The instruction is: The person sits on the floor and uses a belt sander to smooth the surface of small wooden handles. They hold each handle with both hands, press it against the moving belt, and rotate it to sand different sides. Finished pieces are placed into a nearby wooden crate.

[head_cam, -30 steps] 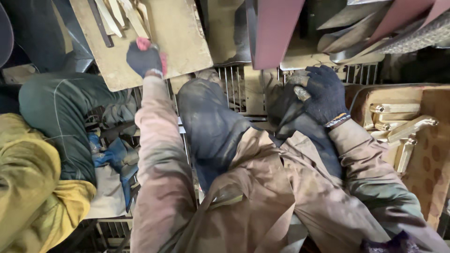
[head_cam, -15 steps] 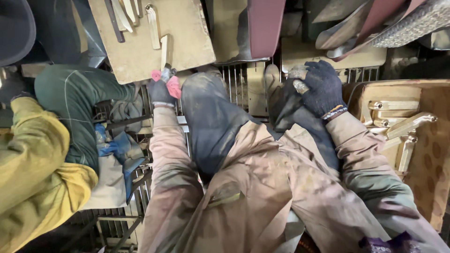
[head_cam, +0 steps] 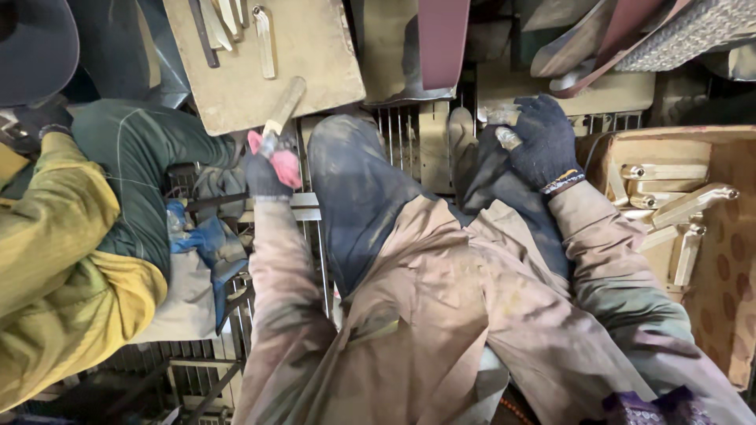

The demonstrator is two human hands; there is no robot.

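Left hand grip pinches metal bar, long axis running up-right over board; right hand grip closed on small metal piece.

The left hand has come back off the board: a second ago it lay flat on the lower part of that tan surface, and now it sits just below the board's near edge, closed around a pale metal bar that slants up from the fist onto the board. Half a second ago the hand was already at the edge with the bar standing nearly upright above it; now the bar leans to the right. The right hand has shifted slightly, its dusty metal piece now poking out on its left. The neighbour's yellow sleeve has swung further in beside the left hand.
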